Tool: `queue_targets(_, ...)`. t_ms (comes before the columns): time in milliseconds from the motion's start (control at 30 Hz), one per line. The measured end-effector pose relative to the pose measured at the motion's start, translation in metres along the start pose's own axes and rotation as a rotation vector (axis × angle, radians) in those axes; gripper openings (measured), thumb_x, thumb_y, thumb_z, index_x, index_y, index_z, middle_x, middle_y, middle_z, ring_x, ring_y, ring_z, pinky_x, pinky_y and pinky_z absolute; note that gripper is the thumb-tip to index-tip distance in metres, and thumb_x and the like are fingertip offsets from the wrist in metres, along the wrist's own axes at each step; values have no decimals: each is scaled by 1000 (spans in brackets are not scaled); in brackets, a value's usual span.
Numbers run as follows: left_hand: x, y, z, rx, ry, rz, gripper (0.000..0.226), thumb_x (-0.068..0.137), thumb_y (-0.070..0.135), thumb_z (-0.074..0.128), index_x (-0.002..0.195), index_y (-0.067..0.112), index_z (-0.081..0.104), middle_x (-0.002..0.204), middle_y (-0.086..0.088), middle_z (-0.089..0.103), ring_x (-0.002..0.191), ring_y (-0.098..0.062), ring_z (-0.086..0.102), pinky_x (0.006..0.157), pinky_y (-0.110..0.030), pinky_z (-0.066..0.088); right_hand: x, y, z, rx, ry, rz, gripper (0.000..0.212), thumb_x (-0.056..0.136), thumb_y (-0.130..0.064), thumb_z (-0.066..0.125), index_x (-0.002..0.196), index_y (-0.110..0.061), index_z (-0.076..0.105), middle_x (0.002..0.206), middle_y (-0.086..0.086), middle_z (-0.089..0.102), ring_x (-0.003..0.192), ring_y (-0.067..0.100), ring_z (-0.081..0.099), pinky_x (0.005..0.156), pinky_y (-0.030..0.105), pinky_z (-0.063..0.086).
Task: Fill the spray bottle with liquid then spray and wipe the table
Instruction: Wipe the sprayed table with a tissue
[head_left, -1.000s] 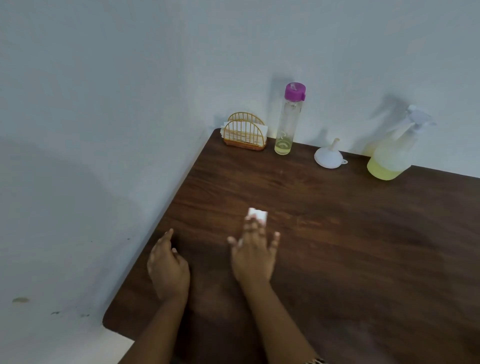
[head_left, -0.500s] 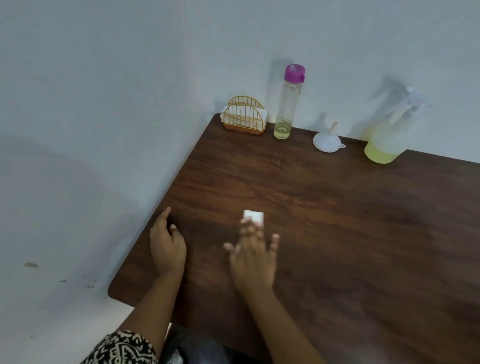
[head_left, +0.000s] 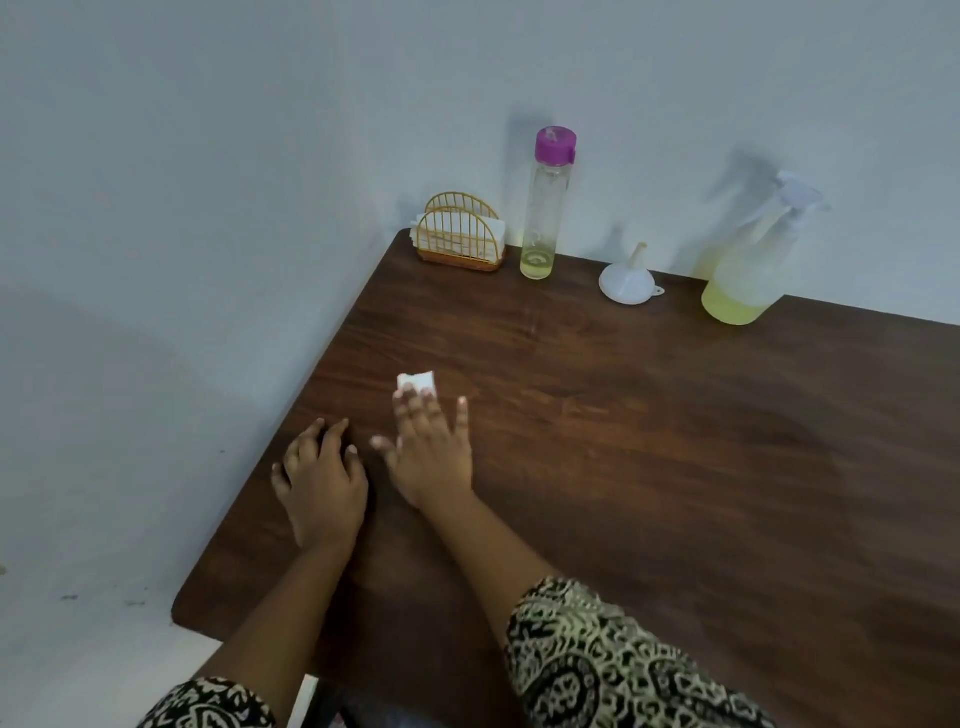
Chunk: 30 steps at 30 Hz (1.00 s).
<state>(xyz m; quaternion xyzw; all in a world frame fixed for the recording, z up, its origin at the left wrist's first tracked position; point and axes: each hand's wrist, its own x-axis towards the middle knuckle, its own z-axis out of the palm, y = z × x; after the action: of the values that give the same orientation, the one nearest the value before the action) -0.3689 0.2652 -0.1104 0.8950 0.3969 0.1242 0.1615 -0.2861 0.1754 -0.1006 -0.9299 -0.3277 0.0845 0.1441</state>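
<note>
My right hand (head_left: 428, 452) lies flat on the dark wooden table (head_left: 649, 467), its straight fingers pressing a small folded white tissue (head_left: 415, 381) against the surface; most of the tissue is hidden under the fingers. My left hand (head_left: 319, 480) rests on the table just to the left, near the table's left edge, fingers spread and holding nothing. The clear spray bottle (head_left: 748, 270) with yellow liquid in its bottom stands at the back right by the wall.
Along the back wall stand a gold wire napkin holder (head_left: 460, 241) with tissues, a tall clear bottle (head_left: 543, 208) with a purple cap and a little yellow liquid, and an upturned white funnel (head_left: 626, 278). Walls close the left and back sides.
My right hand with the tissue has slid left across the table, closer to my left hand. The left hand has spread its fingers. The camera has pulled back, showing my patterned sleeves.
</note>
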Motion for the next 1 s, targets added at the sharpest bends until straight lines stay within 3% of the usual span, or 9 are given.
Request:
queue_targets(133,16,22,10,39,-44,95,39,95,21,53,135,19,56,147,-10,45,138,-31,35,113,-57,19,35,100,-30,-74,91,314,69,96,-53,25,152,-17,6,160,-1,9,147,16,6,113,54,-9)
queue_targets(267,35,51,23,67,-125,165,43,99,28,44,142,23,46,155,-7,34,145,-27,25,116,-52,15,43,157,-50,-72,56,585,69,96,-56,12,151,-16,-3,160,1,-4,147,18,-4,112,55,-12)
queue_targets(333,43,64,30,65,-142,184,45,100,29,42,145,24,42,156,-5,33,146,-25,23,116,-49,15,63,136,-44,-75,57,579,70,96,-56,12,151,-14,-3,160,2,-6,147,20,-6,112,54,-13)
queue_targets(533,57,80,41,78,-152,181,46,101,28,37,147,24,37,157,-4,31,146,-24,21,117,-47,15,126,53,-22,-11,-29,317,68,98,-53,14,151,-14,-3,160,2,-7,147,19,-9,113,51,-15)
queue_targets(633,57,80,41,74,-160,173,47,101,29,36,148,24,36,158,-3,29,147,-23,19,118,-46,14,116,78,-28,-16,26,344,67,98,-51,18,151,-16,-2,160,1,-2,147,18,-4,112,52,-14)
queue_targets(733,56,81,41,76,-162,170,47,102,30,36,148,25,36,158,-3,29,148,-23,19,118,-46,14,84,148,-48,-28,150,554,69,97,-53,22,151,-17,1,160,2,5,147,18,1,113,54,-10)
queue_targets(833,57,80,41,82,-163,173,47,101,30,36,148,24,37,158,-4,30,147,-24,20,117,-47,16,63,188,-62,-48,109,689,67,97,-53,12,151,-17,-1,160,0,-2,147,18,-3,114,56,-11)
queue_targets(1000,54,82,42,97,-149,190,46,100,27,40,146,21,41,155,-7,35,146,-26,24,116,-49,19,65,133,-42,-48,68,456,67,97,-53,15,151,-16,-1,160,0,-3,147,18,-4,112,52,-16)
